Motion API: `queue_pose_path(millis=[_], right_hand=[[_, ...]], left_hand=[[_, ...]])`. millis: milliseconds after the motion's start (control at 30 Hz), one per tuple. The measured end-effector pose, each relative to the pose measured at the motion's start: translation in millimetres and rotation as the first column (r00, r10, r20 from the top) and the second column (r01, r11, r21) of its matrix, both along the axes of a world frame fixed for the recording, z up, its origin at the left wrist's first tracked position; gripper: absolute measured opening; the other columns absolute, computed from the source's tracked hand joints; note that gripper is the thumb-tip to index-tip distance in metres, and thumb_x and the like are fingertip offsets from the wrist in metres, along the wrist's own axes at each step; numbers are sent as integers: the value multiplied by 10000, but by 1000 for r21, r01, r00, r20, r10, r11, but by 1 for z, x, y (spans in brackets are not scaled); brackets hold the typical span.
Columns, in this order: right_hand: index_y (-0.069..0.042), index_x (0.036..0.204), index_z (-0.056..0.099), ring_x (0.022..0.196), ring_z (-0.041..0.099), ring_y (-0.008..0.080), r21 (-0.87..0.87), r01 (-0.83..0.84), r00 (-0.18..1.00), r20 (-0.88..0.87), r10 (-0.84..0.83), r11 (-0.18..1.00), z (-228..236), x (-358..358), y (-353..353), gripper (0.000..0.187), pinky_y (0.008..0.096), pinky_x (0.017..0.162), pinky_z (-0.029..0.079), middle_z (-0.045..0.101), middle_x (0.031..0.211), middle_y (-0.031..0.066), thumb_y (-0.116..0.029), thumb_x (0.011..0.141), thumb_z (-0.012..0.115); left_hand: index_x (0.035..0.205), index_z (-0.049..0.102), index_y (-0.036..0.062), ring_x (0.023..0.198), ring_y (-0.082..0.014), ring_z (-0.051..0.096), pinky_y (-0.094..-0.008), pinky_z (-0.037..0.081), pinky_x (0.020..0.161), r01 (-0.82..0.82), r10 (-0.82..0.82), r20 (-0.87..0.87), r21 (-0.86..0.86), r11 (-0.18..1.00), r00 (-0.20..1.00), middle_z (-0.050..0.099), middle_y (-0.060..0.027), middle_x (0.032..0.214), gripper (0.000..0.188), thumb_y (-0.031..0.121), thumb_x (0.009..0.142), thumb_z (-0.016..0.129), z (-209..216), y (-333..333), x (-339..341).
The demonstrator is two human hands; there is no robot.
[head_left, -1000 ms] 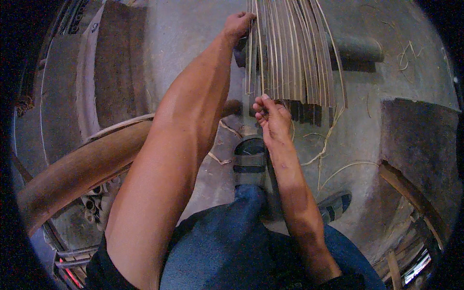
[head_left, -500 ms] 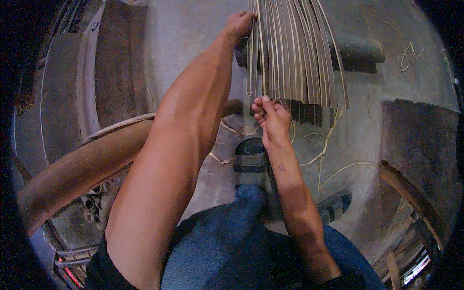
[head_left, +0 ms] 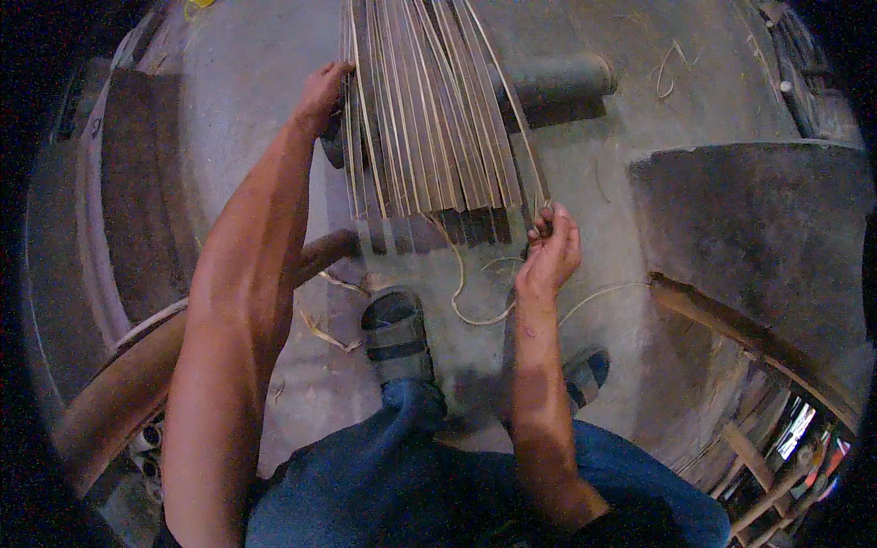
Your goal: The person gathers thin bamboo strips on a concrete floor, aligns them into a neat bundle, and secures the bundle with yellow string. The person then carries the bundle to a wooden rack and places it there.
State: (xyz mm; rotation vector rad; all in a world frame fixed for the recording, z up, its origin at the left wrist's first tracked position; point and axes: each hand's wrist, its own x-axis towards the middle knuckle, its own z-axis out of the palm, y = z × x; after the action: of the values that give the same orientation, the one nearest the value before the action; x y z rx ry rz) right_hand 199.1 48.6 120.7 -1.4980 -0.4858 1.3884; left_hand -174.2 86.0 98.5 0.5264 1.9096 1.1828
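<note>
A fan of long, thin bamboo-like slats (head_left: 429, 137), brown with pale edges, spreads from the top of the view toward me. My left hand (head_left: 326, 94) is closed at their left edge, its fingers partly hidden. At the near right corner, my right hand (head_left: 551, 248) pinches the end of the outermost slat (head_left: 516, 110), which stands apart from the others. A dark grey cylinder (head_left: 557, 80) lies on the floor beneath the slats, sticking out to the right. One pale fibre strand (head_left: 459, 283) hangs from the near ends and curls onto the floor.
My sandalled feet (head_left: 397, 338) stand on the concrete floor. A thick curved brown pole (head_left: 123, 393) crosses at the left, with a dark mat (head_left: 142, 192) beyond it. At the right lie another dark mat (head_left: 749, 219) and a curved wooden piece (head_left: 722, 329).
My right hand has moved from the slats' near middle to the right corner and taken the outermost slat's end. The left hand stays at the left edge. The whole view has shifted.
</note>
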Motion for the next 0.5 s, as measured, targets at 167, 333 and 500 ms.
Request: queue_pose_path(millis=[167, 333, 500], right_hand=[[-84, 948, 569, 733, 548, 94, 73, -117, 990, -76, 123, 990, 2, -6, -5, 171, 224, 615, 434, 597, 831, 6, -186, 829, 638], [-55, 985, 581, 737, 547, 94, 49, -274, 962, -2, 275, 960, -9, -2, -6, 239, 223, 618, 438, 604, 848, 10, -239, 841, 634], [-66, 934, 580, 704, 546, 83, -3, -476, 865, -182, 467, 880, -7, -12, -21, 166, 215, 591, 429, 601, 813, 2, -183, 838, 647]], left_hand=[[1186, 522, 50, 990, -267, 534, -385, 419, 838, -114, 101, -197, -55, 992, 975, 565, -139, 1090, 541, 425, 797, 561, -16, -11, -25], [1359, 338, 72, 1255, -358, 381, -422, 303, 1037, -125, 22, -911, -32, 992, 413, 393, -187, 1363, 746, 547, 809, 510, 5, 14, 21], [1373, 349, 152, 1276, -325, 356, -465, 281, 1046, 406, -155, -985, -112, 907, 73, 321, -138, 1422, 682, 566, 844, 465, 14, 41, 50]])
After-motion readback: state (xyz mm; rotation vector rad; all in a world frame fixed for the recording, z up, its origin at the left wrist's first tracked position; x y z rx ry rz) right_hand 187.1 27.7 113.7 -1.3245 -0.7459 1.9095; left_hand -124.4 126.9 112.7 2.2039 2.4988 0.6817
